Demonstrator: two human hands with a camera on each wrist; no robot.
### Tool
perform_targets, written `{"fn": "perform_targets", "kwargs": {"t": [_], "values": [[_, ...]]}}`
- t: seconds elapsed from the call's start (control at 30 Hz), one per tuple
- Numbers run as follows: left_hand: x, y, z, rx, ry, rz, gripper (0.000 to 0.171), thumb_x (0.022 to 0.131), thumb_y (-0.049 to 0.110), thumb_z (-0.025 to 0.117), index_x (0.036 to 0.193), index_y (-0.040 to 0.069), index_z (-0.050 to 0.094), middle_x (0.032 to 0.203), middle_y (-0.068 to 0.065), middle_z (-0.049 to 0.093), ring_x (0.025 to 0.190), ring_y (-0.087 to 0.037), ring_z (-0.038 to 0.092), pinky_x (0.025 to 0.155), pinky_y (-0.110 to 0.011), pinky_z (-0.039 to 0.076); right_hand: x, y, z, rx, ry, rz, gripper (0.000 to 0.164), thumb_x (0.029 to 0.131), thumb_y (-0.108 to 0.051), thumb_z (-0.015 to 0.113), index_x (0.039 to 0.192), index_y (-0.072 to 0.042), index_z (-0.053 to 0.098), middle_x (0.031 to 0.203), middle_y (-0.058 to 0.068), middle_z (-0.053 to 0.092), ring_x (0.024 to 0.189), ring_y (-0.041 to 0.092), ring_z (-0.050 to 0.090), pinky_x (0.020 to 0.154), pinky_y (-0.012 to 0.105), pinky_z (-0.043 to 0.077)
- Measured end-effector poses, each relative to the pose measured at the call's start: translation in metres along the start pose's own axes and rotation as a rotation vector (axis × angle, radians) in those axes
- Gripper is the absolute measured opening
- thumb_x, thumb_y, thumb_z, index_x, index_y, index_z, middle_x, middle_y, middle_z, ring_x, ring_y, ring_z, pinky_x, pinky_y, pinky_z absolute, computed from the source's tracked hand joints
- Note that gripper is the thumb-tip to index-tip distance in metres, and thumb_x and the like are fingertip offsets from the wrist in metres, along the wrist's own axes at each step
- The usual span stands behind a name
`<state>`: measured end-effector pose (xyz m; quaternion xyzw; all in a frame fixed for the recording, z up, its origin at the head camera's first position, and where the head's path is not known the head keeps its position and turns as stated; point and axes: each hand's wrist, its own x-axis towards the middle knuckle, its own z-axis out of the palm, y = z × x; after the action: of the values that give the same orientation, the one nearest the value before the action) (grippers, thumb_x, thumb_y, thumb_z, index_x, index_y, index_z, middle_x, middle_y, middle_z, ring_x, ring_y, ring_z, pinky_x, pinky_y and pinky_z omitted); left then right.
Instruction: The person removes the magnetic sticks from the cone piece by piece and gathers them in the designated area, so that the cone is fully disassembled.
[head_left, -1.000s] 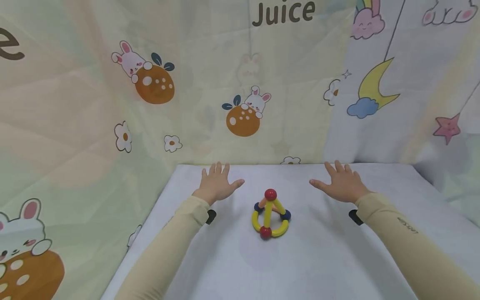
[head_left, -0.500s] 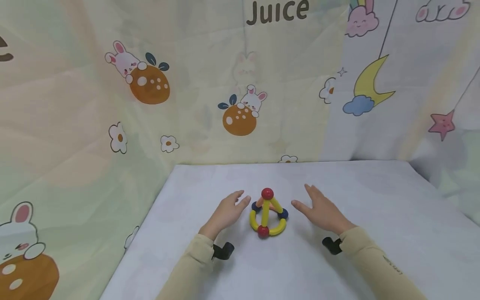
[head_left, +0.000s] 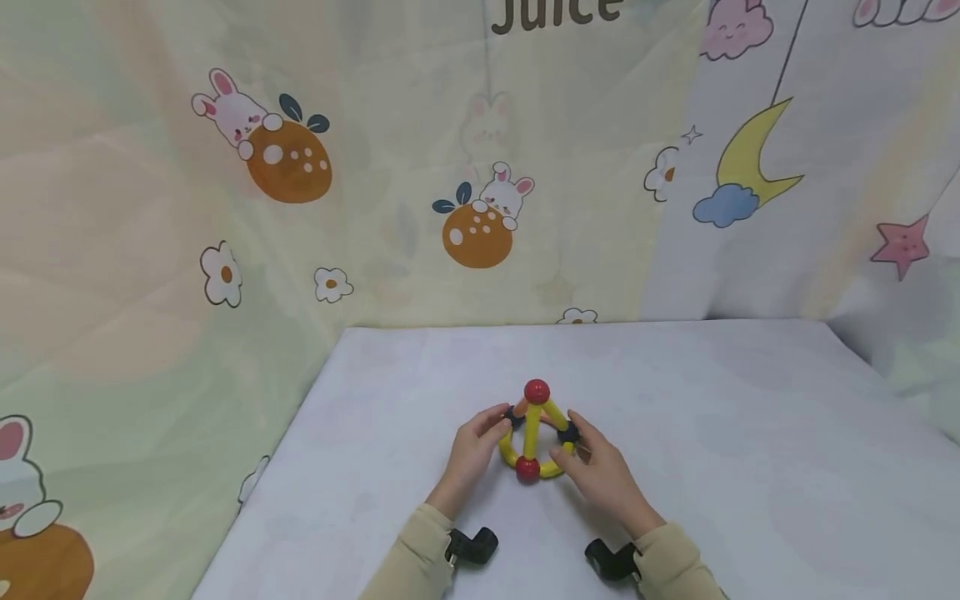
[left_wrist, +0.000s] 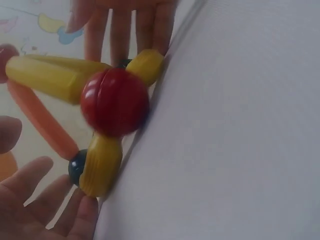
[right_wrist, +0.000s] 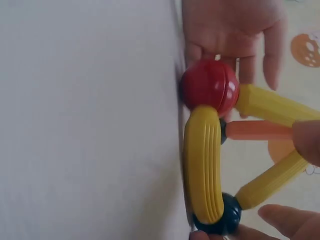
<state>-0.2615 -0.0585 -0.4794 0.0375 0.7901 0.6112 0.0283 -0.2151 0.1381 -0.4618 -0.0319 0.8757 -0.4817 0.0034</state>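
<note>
A magnetic-stick-and-ball toy stands upright on the white table, a pyramid of straight yellow rods [head_left: 532,433] and orange rods [right_wrist: 257,130] over a ring of curved rods. One red ball [head_left: 537,392] tops it; another red ball [left_wrist: 115,102] sits at its near base corner, with dark blue balls [right_wrist: 225,215] at the sides. My left hand [head_left: 468,454] is at its left side, fingertips touching the left blue ball [left_wrist: 77,167], thumb apart from it. On the other side my right hand [head_left: 603,475] has its fingers around the right blue ball, thumb standing off; whether it grips is unclear.
The white table [head_left: 712,417] runs back to a hanging cloth [head_left: 405,167] printed with rabbits, flowers and a moon. More cloth borders the left side. Black wrist cameras [head_left: 472,546] sit at both cuffs.
Both hands have come down and inward from widely spread at the far table to either side of the toy, now close against it. The toy has stayed in place.
</note>
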Motion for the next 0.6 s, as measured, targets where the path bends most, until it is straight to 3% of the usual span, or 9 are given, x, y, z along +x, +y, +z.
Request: {"fn": "perform_targets", "kwargs": {"t": [0.17,0.4,0.5,0.6], "values": [[-0.006,-0.005,0.002,0.018,-0.012,0.085,0.037,0.087,0.034,0.059,0.120,0.019,0.058,0.116,0.001,0.057,0.103,-0.019,0.052,0.083,-0.037,0.045,-0.005,0.005,0.002,0.073,-0.003,-0.003,0.065,0.086,-0.030,0.061,0.141,-0.017,0.030,0.146,0.008,0.027,0.128,0.027,0.035,0.096,0.036,0.037],[-0.015,-0.003,0.002,0.114,-0.019,0.315,0.035,0.084,0.035,0.062,0.119,0.031,0.057,0.117,0.010,0.053,0.115,-0.014,0.038,0.094,-0.046,0.033,-0.007,0.009,0.010,0.106,-0.037,-0.090,0.064,0.083,-0.028,0.065,0.139,-0.018,0.035,0.145,0.006,0.030,0.133,0.024,0.027,0.100,0.037,0.031],[-0.023,0.011,0.003,0.102,-0.024,0.452,0.040,0.087,0.020,0.059,0.126,0.024,0.052,0.119,0.005,0.053,0.116,-0.015,0.042,0.094,-0.051,0.035,-0.006,0.009,0.014,0.075,-0.002,-0.130,0.058,0.083,-0.020,0.066,0.135,-0.020,0.042,0.142,0.005,0.035,0.130,0.023,0.032,0.098,0.037,0.034],[-0.032,0.029,0.005,0.061,-0.063,0.596,0.044,0.086,0.007,0.056,0.129,0.012,0.049,0.118,-0.003,0.055,0.116,-0.018,0.045,0.093,-0.051,0.037,-0.005,0.009,0.017,0.036,0.089,-0.209,0.051,0.081,-0.011,0.065,0.128,-0.021,0.050,0.136,0.002,0.043,0.125,0.021,0.040,0.092,0.037,0.042]]}}
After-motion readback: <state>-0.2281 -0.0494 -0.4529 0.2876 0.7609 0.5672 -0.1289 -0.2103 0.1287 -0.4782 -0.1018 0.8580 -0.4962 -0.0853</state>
